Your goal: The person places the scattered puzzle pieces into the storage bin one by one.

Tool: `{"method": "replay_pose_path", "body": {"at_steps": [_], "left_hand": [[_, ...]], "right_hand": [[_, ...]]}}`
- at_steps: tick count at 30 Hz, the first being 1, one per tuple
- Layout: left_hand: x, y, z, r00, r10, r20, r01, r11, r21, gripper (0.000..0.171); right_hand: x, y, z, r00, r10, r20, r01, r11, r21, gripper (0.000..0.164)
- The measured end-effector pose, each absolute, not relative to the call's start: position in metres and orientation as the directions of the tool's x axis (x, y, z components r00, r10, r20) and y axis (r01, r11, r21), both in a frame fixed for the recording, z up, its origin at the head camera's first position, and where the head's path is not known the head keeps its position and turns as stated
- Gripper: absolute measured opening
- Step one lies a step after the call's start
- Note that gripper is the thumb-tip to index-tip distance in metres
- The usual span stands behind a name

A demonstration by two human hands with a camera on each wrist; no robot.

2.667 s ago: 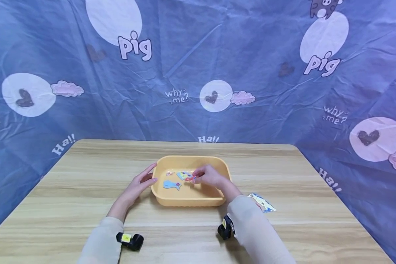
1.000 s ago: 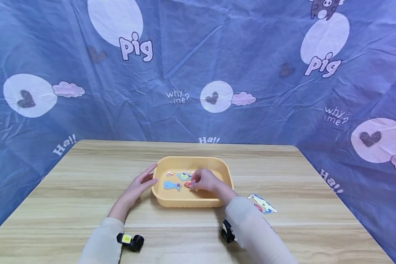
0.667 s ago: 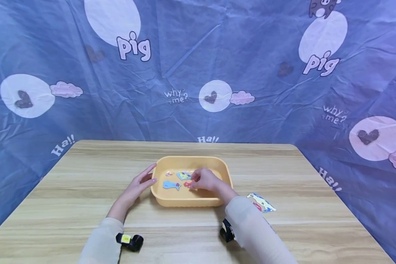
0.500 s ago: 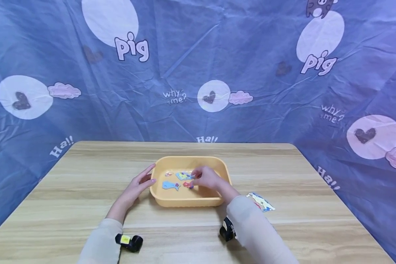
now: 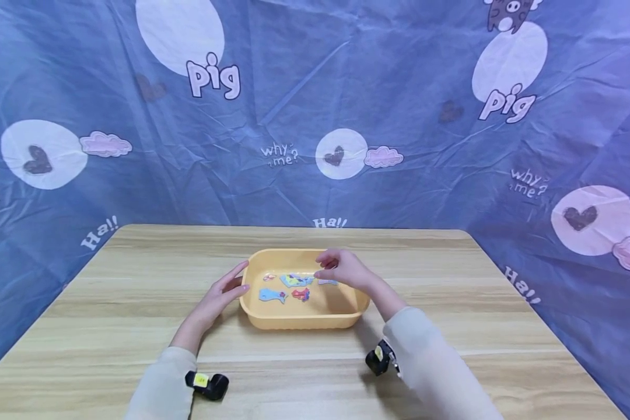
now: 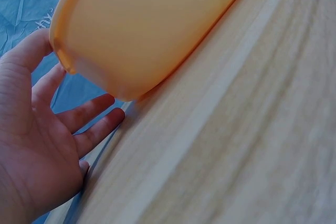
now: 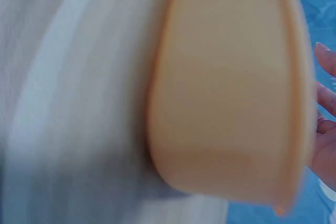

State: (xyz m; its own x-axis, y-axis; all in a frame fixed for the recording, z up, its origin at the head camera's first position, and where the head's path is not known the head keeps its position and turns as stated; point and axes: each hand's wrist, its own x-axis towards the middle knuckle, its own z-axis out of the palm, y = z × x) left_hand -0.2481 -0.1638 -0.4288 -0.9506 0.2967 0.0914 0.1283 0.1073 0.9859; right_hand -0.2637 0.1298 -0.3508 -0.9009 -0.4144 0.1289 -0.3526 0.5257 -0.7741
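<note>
A wood-grained table (image 5: pixel 152 280) with rounded far corners lay level before a blue cloth (image 5: pixel 273 87), which hung creased behind it and along both sides. The cloth bore pale discs (image 5: pixel 354 149), some with dark hearts (image 5: pixel 333 156) and pink clouds (image 5: pixel 383 157) beside them, a dark pig (image 5: pixel 509 16) at upper right, and white lettering (image 5: pixel 213 79), including "why me?" and "Ha!!".
</note>
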Motion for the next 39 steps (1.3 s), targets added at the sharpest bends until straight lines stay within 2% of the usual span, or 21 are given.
{"method": "replay_pose_path", "body": {"at_steps": [7,15,29,39], "left_hand": [[-0.249,-0.162,-0.431,-0.951,0.295,0.089,0.126,0.109,0.986,0.060],[-0.248,-0.162,-0.429,-0.951,0.297,0.087,0.125,0.110,0.986,0.060],[-0.249,-0.162,-0.430,-0.957,0.279,0.073,0.105,0.100,0.989,0.061],[-0.248,-0.163,-0.429,-0.957,0.278,0.080,0.112,0.102,0.988,0.059]], "right_hand": [[-0.250,0.163,-0.328,-0.910,-0.382,0.162,-0.358,0.525,-0.772,0.036],[-0.228,0.204,-0.322,-0.923,-0.330,0.197,-0.355,0.535,-0.766,0.036],[-0.189,0.255,-0.346,-0.930,-0.314,0.193,-0.348,0.580,-0.736,0.028],[-0.174,0.280,-0.366,-0.912,-0.393,0.118,-0.379,0.697,-0.609,0.024]]}}
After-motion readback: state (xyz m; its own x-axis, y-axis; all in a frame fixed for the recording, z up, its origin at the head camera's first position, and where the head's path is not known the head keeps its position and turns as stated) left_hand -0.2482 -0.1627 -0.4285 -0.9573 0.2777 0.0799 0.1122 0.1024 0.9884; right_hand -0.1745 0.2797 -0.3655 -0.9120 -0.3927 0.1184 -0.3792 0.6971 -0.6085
